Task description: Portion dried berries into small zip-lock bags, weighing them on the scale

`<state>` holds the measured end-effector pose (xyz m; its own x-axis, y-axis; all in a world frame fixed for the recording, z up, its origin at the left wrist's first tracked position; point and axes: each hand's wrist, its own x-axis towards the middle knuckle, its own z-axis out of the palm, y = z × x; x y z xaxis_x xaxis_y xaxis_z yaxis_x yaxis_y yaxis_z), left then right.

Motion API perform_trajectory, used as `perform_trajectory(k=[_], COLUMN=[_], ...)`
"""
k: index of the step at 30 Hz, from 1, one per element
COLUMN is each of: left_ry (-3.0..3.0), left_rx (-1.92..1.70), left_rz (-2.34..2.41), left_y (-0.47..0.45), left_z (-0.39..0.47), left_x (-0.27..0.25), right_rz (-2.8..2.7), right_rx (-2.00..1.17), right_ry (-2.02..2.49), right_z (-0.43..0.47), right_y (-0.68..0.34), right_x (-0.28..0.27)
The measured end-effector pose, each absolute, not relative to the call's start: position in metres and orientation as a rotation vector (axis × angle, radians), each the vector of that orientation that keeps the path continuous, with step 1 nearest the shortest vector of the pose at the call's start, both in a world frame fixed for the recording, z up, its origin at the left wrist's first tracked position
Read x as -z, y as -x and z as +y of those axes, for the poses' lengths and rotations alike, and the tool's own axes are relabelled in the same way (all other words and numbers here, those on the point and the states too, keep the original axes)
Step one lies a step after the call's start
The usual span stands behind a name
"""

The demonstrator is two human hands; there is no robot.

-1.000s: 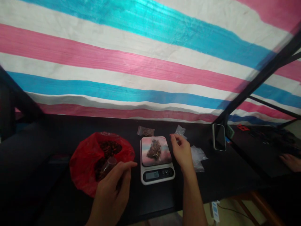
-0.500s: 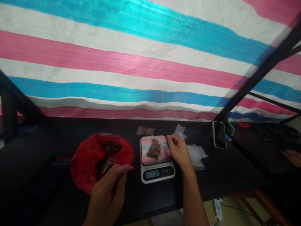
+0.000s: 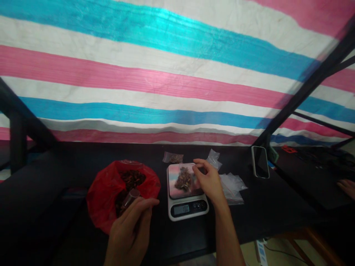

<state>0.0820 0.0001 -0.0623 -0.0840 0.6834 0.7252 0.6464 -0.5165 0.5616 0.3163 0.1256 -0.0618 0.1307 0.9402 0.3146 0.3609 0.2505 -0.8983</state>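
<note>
My left hand (image 3: pixel 131 227) is closed around a small clear plastic cup (image 3: pixel 131 197), whose round end points into the red plastic bag (image 3: pixel 97 195). Loose brown dried pieces (image 3: pixel 133 178) fill the middle of that bag. My right hand (image 3: pixel 209 181) hovers at the upper right of the weighing plate, thumb and forefinger slightly apart beside a clear zip bag (image 3: pixel 183 179) of brown pieces. Whether the fingertips touch the zip bag is hard to see. Under it stands a white digital kitchen scale (image 3: pixel 173 213), its display reading 10.0.
Behind the scale lies another filled zip bag (image 3: pixel 174 158). Clear plastic bags (image 3: pixel 233 186) are spread right of my right hand, with a crumpled one (image 3: pixel 214 159) farther back. A phone (image 3: pixel 260 162) leans at the right. Another person's hand (image 3: pixel 348 187) shows at the far right edge.
My right hand has moved from the scale's right edge leftward over the plate, closer to the zip bag. My left hand keeps its hold on the cup. The view has shifted slightly.
</note>
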Motion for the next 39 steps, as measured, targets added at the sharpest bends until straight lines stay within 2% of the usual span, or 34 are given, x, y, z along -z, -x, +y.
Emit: perform_trajectory(k=[7, 13, 17, 21, 30, 39], left_ry=[-1.574, -1.029, -0.731, -0.684, -0.809, -0.723], left_rx=[-1.779, -1.685, -1.689, -1.585, -1.640, -1.726], left_rz=[1.644, 1.386, 1.236, 1.140, 1.314, 1.330], left_y=[-0.097, -0.110, -0.109, -0.105, -0.095, -0.089], left_z=[0.007, 0.025, 0.034, 0.035, 0.028, 0.029], left_x=[0.069, 0.064, 0.060, 0.058, 0.046, 0.043], right_rz=[-1.390, -1.454, -1.412, -1.422, -1.578, -1.548], right_rx=[-1.089, -1.365, -1.387, -1.358, -1.191, -1.230], right_ry=[0.893, 0.690, 0.658, 0.666, 0.844, 0.805], right_z=[0.097, 0.081, 0.083, 0.085, 0.083, 0.082], right_y=[-0.289, -0.260, -0.255, -0.259, -0.248, -0.230], right_x=[0.023, 0.014, 0.019, 0.019, 0.023, 0.026])
